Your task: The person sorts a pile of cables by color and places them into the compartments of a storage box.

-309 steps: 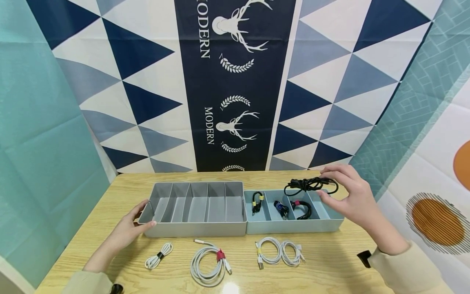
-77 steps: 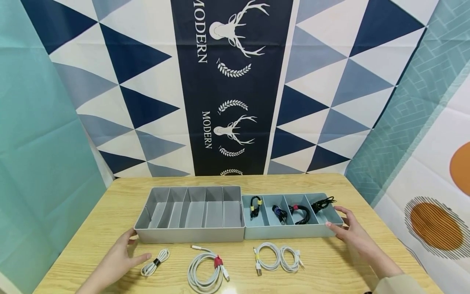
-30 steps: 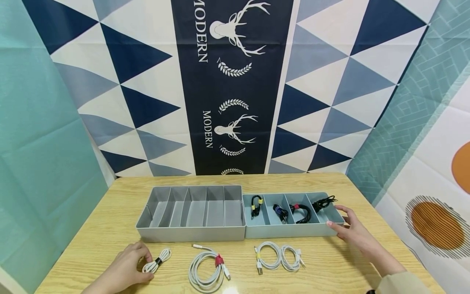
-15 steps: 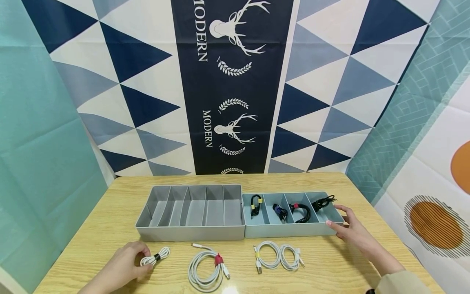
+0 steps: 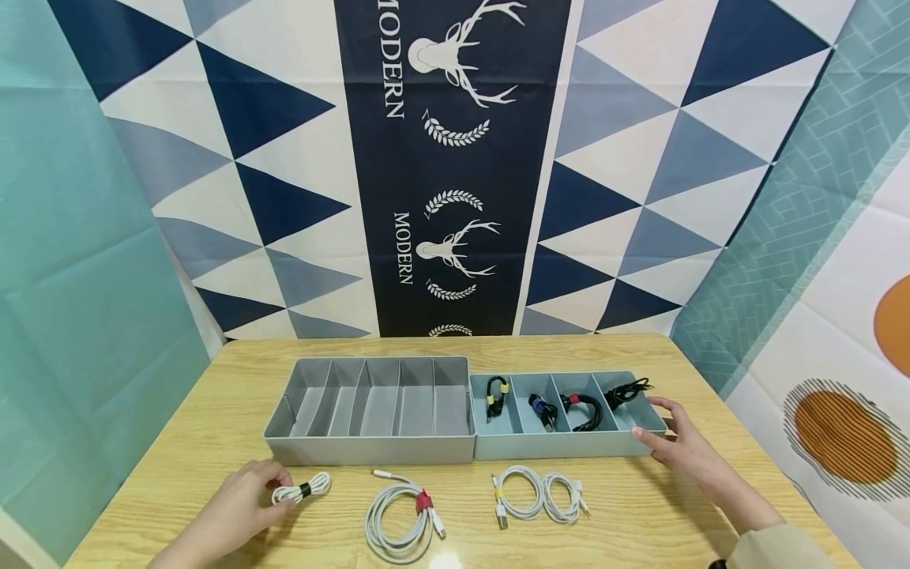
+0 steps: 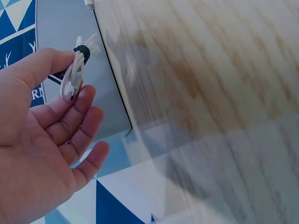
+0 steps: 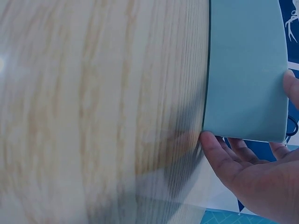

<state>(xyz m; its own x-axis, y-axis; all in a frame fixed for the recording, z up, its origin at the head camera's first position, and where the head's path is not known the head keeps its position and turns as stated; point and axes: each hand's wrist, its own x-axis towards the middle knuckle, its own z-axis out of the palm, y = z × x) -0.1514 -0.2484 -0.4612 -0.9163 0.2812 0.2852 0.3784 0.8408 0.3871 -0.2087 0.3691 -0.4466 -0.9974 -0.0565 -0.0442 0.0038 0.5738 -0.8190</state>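
Observation:
In the head view my left hand (image 5: 238, 510) pinches a small white cable bundle (image 5: 302, 489) with a black tie, in front of the grey organizer box. The left wrist view has this bundle (image 6: 77, 70) between thumb and index finger, the other fingers loosely bent. At the far right, my right hand (image 5: 686, 446) grips the right end of the light-blue organizer box (image 5: 562, 447). Its thumb lies at the front rim and its fingers lie along the end wall. In the right wrist view, fingertips of that hand (image 7: 257, 179) touch the box's end (image 7: 247, 70).
The grey box (image 5: 370, 452) stands against the blue box; its compartments are bare. Each blue compartment holds a black cable, one being a bundle (image 5: 626, 392) at the right. On the table (image 5: 242, 379) lie a red-tied white cable (image 5: 398, 525) and two white coils (image 5: 522, 491).
My left hand has left the grey box, taken hold of the white cable bundle and shifted it slightly forward. Earlier, my right hand let go of a black cable inside the blue box.

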